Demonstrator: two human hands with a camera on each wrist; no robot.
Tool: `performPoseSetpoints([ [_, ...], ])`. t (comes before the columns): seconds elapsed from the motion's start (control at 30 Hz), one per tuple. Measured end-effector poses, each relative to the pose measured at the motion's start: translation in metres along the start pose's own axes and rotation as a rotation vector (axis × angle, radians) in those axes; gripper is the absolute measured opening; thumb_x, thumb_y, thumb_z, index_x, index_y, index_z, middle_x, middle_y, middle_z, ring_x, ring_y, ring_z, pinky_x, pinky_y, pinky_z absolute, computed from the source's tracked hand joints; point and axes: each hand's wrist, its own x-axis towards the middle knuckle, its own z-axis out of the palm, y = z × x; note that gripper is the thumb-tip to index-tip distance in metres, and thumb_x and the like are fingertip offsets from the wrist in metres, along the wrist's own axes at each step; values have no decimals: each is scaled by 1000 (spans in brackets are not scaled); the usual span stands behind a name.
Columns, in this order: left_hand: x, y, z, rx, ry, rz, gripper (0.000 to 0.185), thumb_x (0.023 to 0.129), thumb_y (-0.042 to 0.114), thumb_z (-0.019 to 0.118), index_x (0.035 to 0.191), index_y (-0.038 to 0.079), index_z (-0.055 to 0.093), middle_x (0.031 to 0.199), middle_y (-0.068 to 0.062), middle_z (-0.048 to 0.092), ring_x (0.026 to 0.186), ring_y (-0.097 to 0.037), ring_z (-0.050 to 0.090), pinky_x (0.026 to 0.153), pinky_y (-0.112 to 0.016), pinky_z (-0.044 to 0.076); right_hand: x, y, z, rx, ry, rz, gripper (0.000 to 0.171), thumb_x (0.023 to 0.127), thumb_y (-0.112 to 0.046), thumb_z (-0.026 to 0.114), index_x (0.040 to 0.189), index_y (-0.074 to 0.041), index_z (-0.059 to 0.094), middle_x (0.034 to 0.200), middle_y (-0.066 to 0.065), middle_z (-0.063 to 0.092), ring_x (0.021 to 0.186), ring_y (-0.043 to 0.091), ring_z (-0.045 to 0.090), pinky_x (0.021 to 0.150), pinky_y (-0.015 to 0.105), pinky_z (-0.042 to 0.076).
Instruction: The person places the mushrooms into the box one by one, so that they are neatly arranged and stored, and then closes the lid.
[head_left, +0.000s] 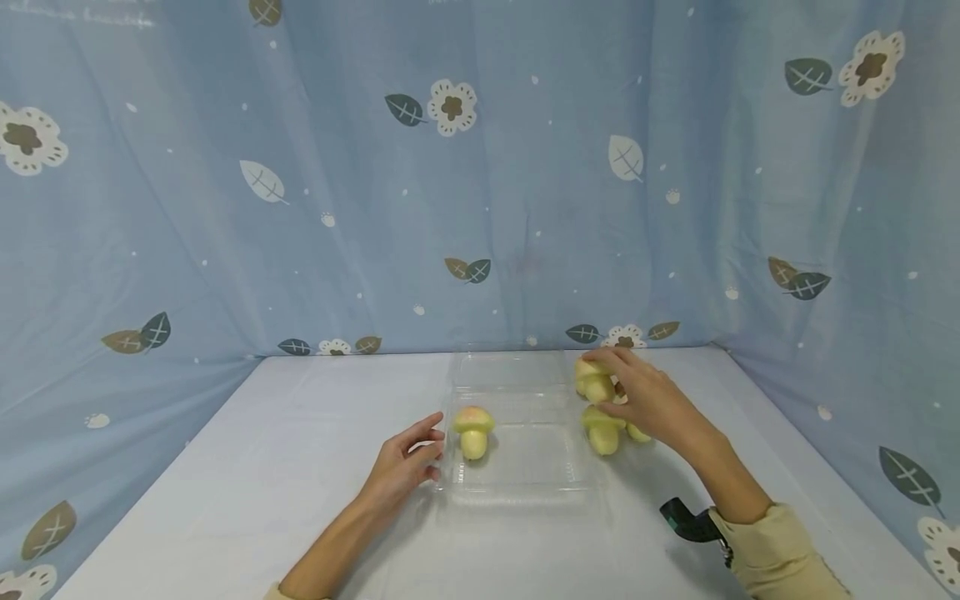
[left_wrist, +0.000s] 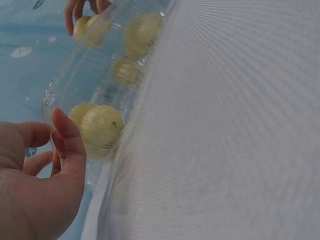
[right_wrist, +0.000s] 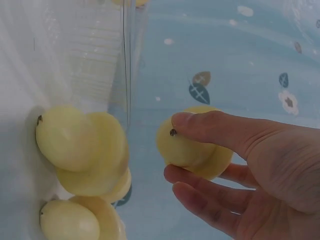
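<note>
My right hand (head_left: 648, 396) pinches a yellow toy mushroom (right_wrist: 185, 145) between thumb and fingers, right of a clear plastic container (head_left: 525, 485). In the right wrist view this mushroom's stem end shows a small dark spot. My left hand (head_left: 405, 462) is at the container's left edge, its fingers loosely bent and fingertips right at the rim. Inside the container, at its left side, stands one toy mushroom (head_left: 473, 433) with a pinkish cap top. Below the right hand, more toy mushrooms (head_left: 603, 433) sit beside the container, one partly hidden by the hand.
The container's hinged lid (head_left: 512, 371) lies back toward the curtain. A blue curtain (head_left: 525, 208) with leaves and flowers closes off the back and sides of the white table (head_left: 300, 467). A black device (head_left: 693, 523) is strapped at the right wrist.
</note>
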Motion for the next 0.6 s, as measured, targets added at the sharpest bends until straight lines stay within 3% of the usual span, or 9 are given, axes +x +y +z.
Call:
performPoseSetpoints([
  [0.27, 0, 0, -2, -5, 0, 1, 54, 94, 2, 58, 147, 5, 43, 114, -6, 51, 86, -10, 55, 62, -20, 51, 2, -7, 4, 23, -3, -20, 69, 79, -11, 82, 139, -17, 49, 136, 12, 52, 91, 21, 65, 72, 32, 56],
  [0.6, 0, 1, 0, -10, -10, 8, 54, 95, 2, 57, 147, 3, 42, 114, -6, 51, 86, -9, 54, 63, -20, 51, 1, -13, 4, 28, 7, -69, 68, 79, -11, 81, 139, -15, 50, 134, 11, 53, 89, 18, 62, 71, 28, 54],
])
